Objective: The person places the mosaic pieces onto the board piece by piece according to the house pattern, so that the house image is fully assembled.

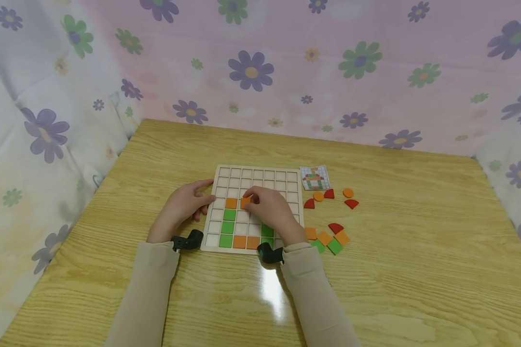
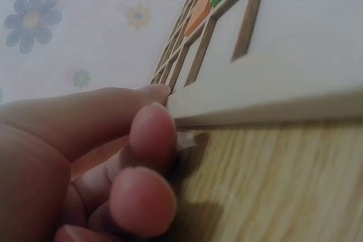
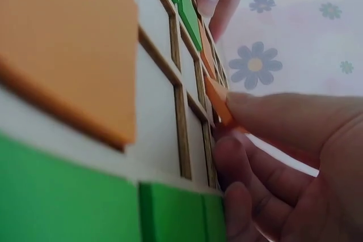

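A square wooden grid board lies on the table. My right hand pinches an orange square tile between thumb and fingers over the board's middle; in the right wrist view that tile is tilted against the grid. My left hand rests at the board's left edge, its thumb touching the rim and other fingers loosely bent beside it. An orange tile sits in a cell above a column of green tiles. Two orange tiles fill bottom cells, with green tiles partly behind my right wrist.
A small pattern card lies off the board's upper right corner. Below it are loose red quarter-circle pieces and orange discs. Nearer me lie loose orange squares and green squares. Flowered cloth hangs behind the table.
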`<control>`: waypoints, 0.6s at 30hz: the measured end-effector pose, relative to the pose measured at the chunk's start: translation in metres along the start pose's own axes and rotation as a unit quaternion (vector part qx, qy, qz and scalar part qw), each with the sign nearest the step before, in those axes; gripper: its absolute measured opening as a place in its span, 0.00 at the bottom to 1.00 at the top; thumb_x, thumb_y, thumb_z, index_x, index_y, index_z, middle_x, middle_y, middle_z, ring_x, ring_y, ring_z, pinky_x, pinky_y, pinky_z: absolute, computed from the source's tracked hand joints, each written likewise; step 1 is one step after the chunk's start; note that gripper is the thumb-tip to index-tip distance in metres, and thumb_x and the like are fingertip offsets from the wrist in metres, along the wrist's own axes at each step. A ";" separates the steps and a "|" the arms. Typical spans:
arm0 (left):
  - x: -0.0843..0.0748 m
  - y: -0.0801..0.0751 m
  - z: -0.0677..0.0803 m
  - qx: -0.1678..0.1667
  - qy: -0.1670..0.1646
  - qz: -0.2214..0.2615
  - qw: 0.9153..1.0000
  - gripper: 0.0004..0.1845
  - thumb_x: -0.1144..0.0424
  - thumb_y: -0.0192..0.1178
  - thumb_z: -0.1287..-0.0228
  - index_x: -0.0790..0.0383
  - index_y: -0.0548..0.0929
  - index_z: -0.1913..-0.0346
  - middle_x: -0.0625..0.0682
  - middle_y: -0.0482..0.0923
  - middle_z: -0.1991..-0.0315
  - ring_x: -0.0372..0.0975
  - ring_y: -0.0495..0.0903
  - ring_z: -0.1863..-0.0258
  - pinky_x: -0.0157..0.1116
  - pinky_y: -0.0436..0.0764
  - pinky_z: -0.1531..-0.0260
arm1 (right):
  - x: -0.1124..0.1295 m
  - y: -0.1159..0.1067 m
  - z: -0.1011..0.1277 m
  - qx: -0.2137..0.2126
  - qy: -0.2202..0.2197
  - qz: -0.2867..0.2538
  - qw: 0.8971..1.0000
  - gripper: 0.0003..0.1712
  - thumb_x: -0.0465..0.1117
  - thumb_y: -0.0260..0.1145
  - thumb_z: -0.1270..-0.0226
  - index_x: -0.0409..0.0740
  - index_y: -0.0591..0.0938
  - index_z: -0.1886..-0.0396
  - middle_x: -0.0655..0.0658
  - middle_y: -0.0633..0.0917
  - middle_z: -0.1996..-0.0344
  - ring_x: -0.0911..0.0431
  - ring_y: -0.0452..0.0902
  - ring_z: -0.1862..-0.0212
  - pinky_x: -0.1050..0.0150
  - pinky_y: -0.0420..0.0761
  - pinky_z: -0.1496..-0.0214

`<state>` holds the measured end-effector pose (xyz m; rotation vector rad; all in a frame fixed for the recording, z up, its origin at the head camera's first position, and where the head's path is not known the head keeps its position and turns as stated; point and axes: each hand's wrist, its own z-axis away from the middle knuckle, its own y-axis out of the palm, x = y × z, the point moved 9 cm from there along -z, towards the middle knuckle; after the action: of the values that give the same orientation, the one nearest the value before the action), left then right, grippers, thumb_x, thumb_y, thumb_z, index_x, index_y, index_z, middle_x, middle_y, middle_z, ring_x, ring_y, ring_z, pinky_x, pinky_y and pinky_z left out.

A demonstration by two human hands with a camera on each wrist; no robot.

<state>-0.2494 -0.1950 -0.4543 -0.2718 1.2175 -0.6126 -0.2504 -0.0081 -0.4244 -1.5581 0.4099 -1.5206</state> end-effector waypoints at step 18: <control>-0.001 0.001 0.001 0.006 0.007 0.036 0.999 0.29 0.53 0.58 0.37 0.44 0.64 0.33 0.55 0.76 0.77 0.40 0.69 0.87 0.38 0.77 0.83 | 0.005 0.003 0.001 -0.001 0.014 0.043 0.999 0.11 0.46 0.61 0.38 0.54 0.80 0.56 0.55 0.80 0.69 0.59 0.72 0.69 0.66 0.71 0.68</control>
<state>-0.2486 -0.1934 -0.4541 -0.2129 1.2318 -0.5609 -0.2478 -0.0136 -0.4230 -1.5026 0.4882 -1.4774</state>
